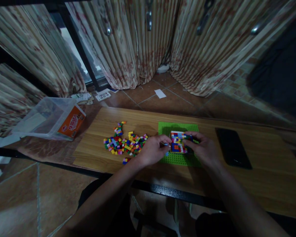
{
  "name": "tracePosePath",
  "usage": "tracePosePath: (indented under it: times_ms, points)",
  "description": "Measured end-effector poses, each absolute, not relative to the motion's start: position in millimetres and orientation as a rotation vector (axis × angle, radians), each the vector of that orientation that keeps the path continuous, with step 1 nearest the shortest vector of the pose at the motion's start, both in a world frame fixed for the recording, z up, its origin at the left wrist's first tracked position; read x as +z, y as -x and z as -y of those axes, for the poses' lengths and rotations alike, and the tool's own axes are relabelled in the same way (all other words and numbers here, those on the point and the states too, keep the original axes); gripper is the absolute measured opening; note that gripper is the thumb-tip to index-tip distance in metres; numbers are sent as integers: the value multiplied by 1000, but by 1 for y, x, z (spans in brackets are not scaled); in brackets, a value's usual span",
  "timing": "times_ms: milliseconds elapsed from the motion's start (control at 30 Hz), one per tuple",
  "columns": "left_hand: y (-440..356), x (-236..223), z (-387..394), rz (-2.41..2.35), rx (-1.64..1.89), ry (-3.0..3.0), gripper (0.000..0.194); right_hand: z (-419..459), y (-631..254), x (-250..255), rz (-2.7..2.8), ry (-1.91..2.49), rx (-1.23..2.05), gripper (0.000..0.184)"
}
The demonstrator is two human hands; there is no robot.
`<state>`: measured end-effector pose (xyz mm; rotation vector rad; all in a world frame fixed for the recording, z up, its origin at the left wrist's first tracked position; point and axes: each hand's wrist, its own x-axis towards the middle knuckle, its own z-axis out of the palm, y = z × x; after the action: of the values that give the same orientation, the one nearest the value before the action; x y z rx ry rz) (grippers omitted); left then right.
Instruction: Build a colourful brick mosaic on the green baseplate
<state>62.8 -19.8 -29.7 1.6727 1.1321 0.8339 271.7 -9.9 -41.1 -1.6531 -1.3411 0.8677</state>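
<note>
A multicoloured toy brick build [178, 143] with a white border sits over the green baseplate [180, 160]. At its left edge is my left hand [153, 149], thumb and forefinger pinched on what looks like a small pale blue-white toy brick. My right hand [202, 146] grips the build from the right, its thumb on the top and its forefinger along the far side. Part of the build's right side is hidden under those fingers. Left of the baseplate, a heap of loose toy bricks [127, 144] in many colours lies on the wooden table [143, 176].
A black phone-like slab [233, 147] lies to the right on the table. On the floor at left stands a clear plastic bin [49, 113] with an orange label. Striped curtains [138, 42] hang beyond, and a white paper [160, 93] lies on the tiles.
</note>
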Motion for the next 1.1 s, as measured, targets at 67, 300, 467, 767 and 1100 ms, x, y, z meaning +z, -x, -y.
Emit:
tracePosePath:
  times_ms: [67, 300, 467, 767, 1100]
  points:
    - [-63, -32, 20, -1112, 844, -1651, 14, 9, -272, -44, 1350, 1645, 859, 35]
    - [-63, -34, 19, -1038, 876, -1587, 16, 13, -272, -43, 1518, 1573, 569, 26]
    - [-64, -32, 19, -966, 926, -1530, 24, 29, -256, -26, 1708, 1375, 439, 17]
    - [-70, -28, 24, -997, 948, -1447, 37, 42, -237, -26, 1862, 1261, 526, 14]
    - [-74, -25, 28, -1157, 967, -1463, 27, 45, -234, -21, 1873, 1266, 377, 14]
